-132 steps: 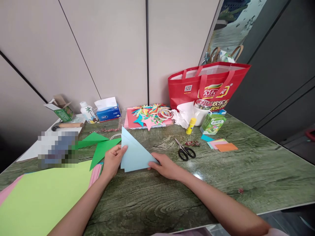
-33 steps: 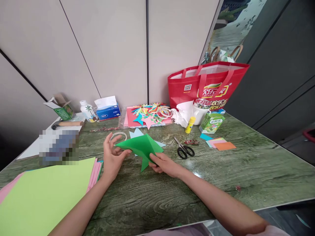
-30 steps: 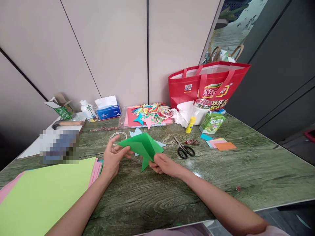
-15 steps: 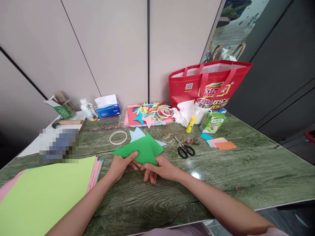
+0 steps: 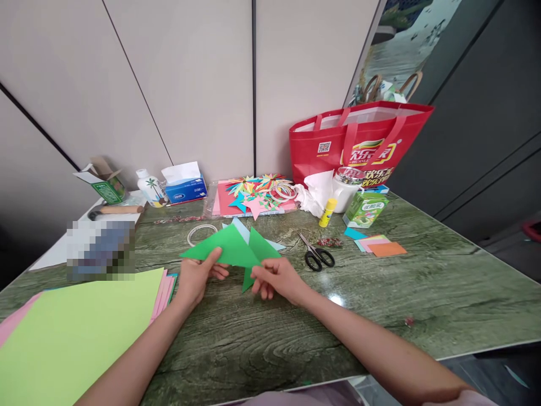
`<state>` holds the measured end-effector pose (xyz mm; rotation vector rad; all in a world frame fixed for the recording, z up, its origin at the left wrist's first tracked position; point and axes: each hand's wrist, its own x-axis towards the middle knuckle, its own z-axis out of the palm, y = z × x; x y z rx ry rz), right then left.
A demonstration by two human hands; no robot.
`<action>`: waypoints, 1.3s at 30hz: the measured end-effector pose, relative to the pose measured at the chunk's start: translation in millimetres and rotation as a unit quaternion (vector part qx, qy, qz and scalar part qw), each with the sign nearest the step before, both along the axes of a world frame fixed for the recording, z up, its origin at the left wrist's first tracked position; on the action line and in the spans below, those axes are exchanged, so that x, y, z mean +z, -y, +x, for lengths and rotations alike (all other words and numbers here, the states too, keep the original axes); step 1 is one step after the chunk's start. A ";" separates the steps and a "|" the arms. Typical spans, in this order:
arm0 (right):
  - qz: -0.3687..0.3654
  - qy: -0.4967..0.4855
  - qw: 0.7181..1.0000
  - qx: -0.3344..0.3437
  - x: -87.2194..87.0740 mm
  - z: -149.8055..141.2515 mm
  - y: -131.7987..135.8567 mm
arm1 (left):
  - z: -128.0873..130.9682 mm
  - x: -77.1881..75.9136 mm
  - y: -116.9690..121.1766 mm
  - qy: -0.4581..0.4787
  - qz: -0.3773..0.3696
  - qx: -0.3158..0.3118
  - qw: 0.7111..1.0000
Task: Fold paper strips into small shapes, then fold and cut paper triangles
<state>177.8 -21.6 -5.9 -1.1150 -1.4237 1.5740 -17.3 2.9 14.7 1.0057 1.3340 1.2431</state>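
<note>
A folded sheet of green paper [image 5: 226,246] is held above the table between both hands, with pointed flaps to the left, right and bottom. My left hand [image 5: 198,275] pinches its left part, thumb on top and fingers beneath. At the lower right corner, my right hand [image 5: 279,278] grips the paper between thumb and fingers. Behind the green paper lies a light blue folded paper [image 5: 242,227], partly covered. A roll of tape [image 5: 195,232] is just beyond my left hand. Black-handled scissors [image 5: 316,256] lie to the right of my right hand.
Coloured paper sheets [image 5: 84,332] are stacked at the left. At the back stand a tissue box [image 5: 186,189], a bottle [image 5: 151,189], a glue stick [image 5: 328,213], a green carton [image 5: 366,210] and a red bag [image 5: 321,160]. Small paper slips [image 5: 386,248] lie at the right; a hammer [image 5: 120,209] lies far left.
My left hand has moved left and slightly up with the green paper. The right hand has shifted a little up and right, and a flap now points down between the hands.
</note>
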 end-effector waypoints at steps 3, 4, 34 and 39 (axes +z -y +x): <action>0.232 0.183 0.937 -0.187 -3.6 10.8 -8.7 | -12.3 0.4 -11.4 0.048 0.029 0.066 0.996; 0.284 0.249 0.902 -0.211 -5.3 14.4 -11.4 | -15.5 0.4 -14.4 0.059 0.036 0.091 0.993; 0.372 0.499 0.773 -0.125 -14.2 25.6 -32.0 | -17.2 1.8 -21.6 0.198 -0.044 0.102 0.974; 0.299 0.384 0.855 -0.179 -16.7 28.8 -32.7 | -17.8 0.9 -22.3 0.187 -0.054 0.104 0.975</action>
